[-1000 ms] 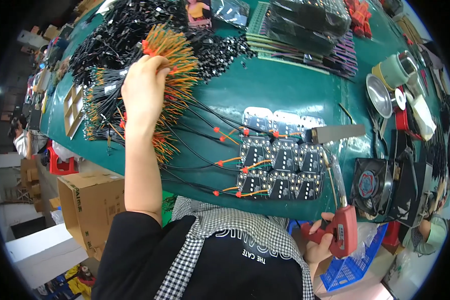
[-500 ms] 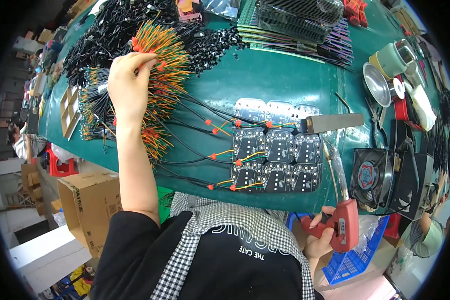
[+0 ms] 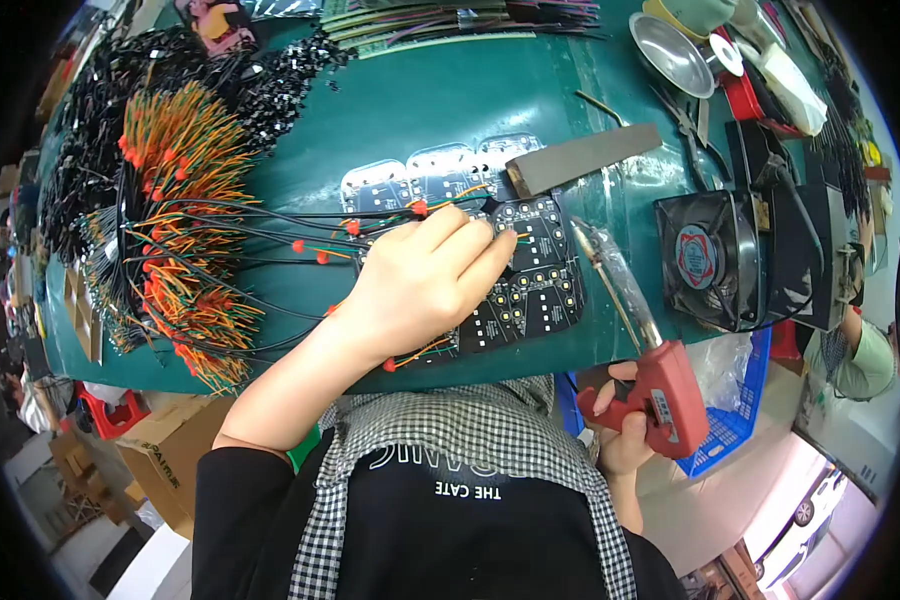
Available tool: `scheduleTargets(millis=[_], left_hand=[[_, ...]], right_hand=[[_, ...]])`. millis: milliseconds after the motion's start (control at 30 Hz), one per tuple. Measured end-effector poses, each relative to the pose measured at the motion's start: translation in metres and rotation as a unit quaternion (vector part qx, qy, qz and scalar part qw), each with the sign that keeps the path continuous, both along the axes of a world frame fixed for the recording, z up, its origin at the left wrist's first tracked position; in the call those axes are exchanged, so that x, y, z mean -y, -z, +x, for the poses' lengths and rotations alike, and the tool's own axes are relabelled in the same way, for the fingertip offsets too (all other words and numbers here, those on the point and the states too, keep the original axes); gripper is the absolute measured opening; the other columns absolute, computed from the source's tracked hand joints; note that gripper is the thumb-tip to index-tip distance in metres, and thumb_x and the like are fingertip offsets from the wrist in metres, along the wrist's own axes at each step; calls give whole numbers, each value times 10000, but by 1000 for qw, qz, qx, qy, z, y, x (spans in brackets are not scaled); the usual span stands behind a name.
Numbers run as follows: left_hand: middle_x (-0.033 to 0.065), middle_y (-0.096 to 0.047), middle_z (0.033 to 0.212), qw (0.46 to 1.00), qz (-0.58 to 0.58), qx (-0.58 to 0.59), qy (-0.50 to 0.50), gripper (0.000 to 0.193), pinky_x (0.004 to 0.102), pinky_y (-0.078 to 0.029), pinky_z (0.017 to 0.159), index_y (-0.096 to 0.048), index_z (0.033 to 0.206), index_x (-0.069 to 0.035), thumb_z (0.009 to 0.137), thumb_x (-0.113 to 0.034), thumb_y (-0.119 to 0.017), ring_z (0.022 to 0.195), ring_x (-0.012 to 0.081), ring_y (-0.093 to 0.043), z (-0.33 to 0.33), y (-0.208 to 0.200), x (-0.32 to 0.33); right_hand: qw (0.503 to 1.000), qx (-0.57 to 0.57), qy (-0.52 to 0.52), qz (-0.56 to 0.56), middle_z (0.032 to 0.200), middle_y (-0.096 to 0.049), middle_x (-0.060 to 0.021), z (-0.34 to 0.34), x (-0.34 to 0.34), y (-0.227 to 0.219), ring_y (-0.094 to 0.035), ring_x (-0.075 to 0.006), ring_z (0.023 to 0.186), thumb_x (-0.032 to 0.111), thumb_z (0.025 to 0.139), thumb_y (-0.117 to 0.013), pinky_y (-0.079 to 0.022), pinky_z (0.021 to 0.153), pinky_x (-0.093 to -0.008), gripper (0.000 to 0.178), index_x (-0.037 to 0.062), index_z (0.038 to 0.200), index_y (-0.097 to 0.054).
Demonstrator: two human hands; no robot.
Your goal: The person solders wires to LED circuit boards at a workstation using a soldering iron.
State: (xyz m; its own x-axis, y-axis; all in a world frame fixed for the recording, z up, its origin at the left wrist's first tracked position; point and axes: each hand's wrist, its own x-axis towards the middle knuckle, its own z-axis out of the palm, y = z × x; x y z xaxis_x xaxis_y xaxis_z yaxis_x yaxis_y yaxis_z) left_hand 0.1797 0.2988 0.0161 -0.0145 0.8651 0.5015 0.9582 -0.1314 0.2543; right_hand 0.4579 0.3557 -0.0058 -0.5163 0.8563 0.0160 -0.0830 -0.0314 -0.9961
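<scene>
My left hand [image 3: 425, 275] reaches over the panel of black circuit boards [image 3: 545, 295], its fingers closed on a black cable. Orange and green wire ends show at the fingertips, close to a board in the middle row; the rest of that cable is largely hidden by the hand. Several cables with red connectors [image 3: 353, 228] run from the left onto the panel. A red soldering gun [image 3: 668, 400] is gripped in my right hand [image 3: 622, 425] near the table's front edge. Its long tip points up and left, right of the panel. A grey bar [image 3: 595, 160] lies over the panel's far right corner.
A large bundle of cables with orange and green ends [image 3: 195, 150] covers the table's left side. The fan [image 3: 708, 255] stands at the right, near pliers [image 3: 692, 135] and a metal bowl [image 3: 670, 55]. Below the table edge are a blue crate [image 3: 735, 425] and a cardboard box [image 3: 175, 455].
My left hand has moved right from the cable bundle to the circuit boards, bringing a cable along. My right hand still holds the soldering gun. The whole view has shifted.
</scene>
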Motion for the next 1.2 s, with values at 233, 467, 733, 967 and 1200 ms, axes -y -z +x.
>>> scheduleTargets(millis=[233, 467, 733, 967, 1200], left_hand=[[36, -587, 829, 998, -60, -33, -13, 370, 279, -459, 551, -688, 948, -23, 585, -68, -639, 723, 177, -585, 8, -3, 16], [29, -579, 819, 997, -46, -52, -16, 369, 274, -453, 547, -697, 933, -32, 576, -96, -628, 718, 163, -576, 9, 1, 14], [25, -580, 810, 998, -22, -53, -23, 352, 256, -437, 528, -701, 913, -43, 575, -105, -626, 697, 156, -574, 10, 4, 15], [21, -578, 805, 998, -29, -56, -25, 348, 256, -438, 531, -702, 911, -47, 576, -104, -630, 699, 154, -576, 10, 3, 15], [21, -574, 810, 998, -29, -54, -29, 337, 260, -441, 536, -702, 913, -46, 589, -102, -632, 705, 154, -578, 11, 3, 15]], right_hand=[[992, 24, -40, -116, 1026, -628, -156, 10, 3, -9, -605, -159, 706, 480, 768, -751, -494, 652, -294, 717, -67, 1170, -520], [986, 83, -44, -140, 867, -650, -120, 8, -1, -10, -627, -149, 680, 496, 676, -824, -501, 637, -258, 735, -96, 1032, -573], [989, 112, -78, -65, 781, -651, -74, 22, -1, 5, -622, -123, 639, 477, 731, -784, -488, 596, -222, 727, -101, 1107, -555], [987, 99, -118, 44, 731, -653, -62, 32, -1, 27, -639, -145, 617, 424, 788, -747, -508, 605, -253, 699, -96, 1198, -523], [981, 98, -127, 110, 795, -669, -85, 40, 0, 38, -647, -152, 644, 395, 778, -765, -525, 636, -268, 694, -99, 1201, -522]])
